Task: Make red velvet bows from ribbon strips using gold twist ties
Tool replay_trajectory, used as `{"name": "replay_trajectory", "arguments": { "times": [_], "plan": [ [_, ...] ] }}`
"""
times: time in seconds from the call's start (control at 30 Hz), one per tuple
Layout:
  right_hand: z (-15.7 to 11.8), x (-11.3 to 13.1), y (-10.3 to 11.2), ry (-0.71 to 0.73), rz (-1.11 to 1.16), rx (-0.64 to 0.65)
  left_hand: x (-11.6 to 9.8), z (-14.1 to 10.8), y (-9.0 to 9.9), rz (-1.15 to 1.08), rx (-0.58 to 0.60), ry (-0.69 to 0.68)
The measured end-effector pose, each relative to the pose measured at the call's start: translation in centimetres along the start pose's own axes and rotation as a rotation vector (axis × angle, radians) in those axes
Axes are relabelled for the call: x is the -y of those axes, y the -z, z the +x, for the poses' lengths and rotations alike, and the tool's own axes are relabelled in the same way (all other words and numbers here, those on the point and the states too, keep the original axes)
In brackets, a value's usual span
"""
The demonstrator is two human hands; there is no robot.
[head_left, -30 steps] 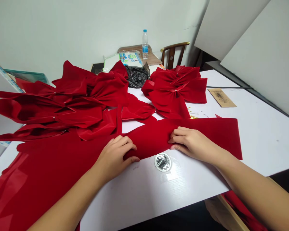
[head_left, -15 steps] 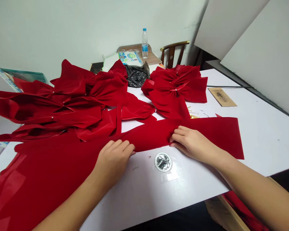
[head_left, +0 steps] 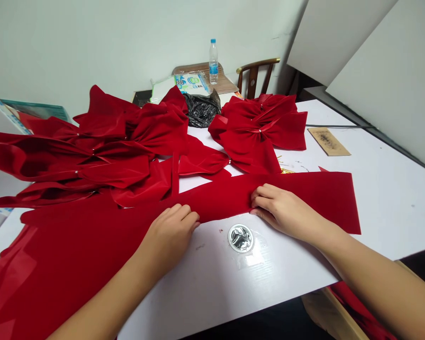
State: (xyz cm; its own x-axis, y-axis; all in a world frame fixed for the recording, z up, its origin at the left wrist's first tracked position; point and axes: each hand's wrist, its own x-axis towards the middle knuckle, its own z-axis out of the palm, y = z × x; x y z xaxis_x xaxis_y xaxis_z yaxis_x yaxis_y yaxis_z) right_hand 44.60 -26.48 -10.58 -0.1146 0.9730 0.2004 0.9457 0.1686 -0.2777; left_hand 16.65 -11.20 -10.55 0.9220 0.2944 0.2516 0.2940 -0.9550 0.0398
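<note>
My left grip [head_left: 168,238] lies open on the red velvet ribbon [head_left: 304,196], pressing it flat against the white tabletop [head_left: 212,288]; my right grip [head_left: 285,210] curls at its near edge to steady it, though I cannot tell whether it pinches.

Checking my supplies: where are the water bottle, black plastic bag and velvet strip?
Water bottle [head_left: 213,70], head view, on its label
Black plastic bag [head_left: 201,111], head view, on its middle
Velvet strip [head_left: 322,200], head view, on its right end
</note>
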Motion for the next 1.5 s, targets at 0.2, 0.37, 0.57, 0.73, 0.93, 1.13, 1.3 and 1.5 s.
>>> {"name": "replay_trajectory", "arguments": {
  "times": [0.2, 0.37, 0.57, 0.73, 0.93, 1.13, 1.3, 1.5],
  "plan": [
    [0.1, 0.0, 0.1, 0.012, 0.067, -0.030, 0.5, 0.2, 0.2, -0.227, -0.007, 0.063],
    [0.2, 0.0, 0.3, -0.020, 0.115, -0.014, 1.0, 0.1, -0.1, -0.272, -0.001, 0.071],
    [0.4, 0.0, 0.3, -0.071, 0.159, 0.014, 1.1, 0.3, 0.1, -0.320, -0.002, 0.080],
    [0.4, -0.3, 0.0, -0.076, 0.218, -0.004, 1.1, 0.4, 0.1, -0.363, 0.009, 0.102],
    [0.5, -0.6, -0.2, -0.108, 0.291, -0.012, 1.0, 0.5, 0.1, -0.374, -0.013, 0.145],
    [0.6, -0.4, 0.1, -0.153, 0.293, -0.015, 1.0, 0.6, 0.4, -0.345, 0.016, 0.230],
    [0.6, -0.1, 0.3, -0.140, 0.218, -0.004, 0.7, 0.5, 0.2, -0.246, 0.030, 0.168],
    [0.4, 0.1, 0.1, -0.062, 0.133, 0.024, -0.2, 0.4, -0.2, -0.221, -0.010, 0.096]
  ]
}}
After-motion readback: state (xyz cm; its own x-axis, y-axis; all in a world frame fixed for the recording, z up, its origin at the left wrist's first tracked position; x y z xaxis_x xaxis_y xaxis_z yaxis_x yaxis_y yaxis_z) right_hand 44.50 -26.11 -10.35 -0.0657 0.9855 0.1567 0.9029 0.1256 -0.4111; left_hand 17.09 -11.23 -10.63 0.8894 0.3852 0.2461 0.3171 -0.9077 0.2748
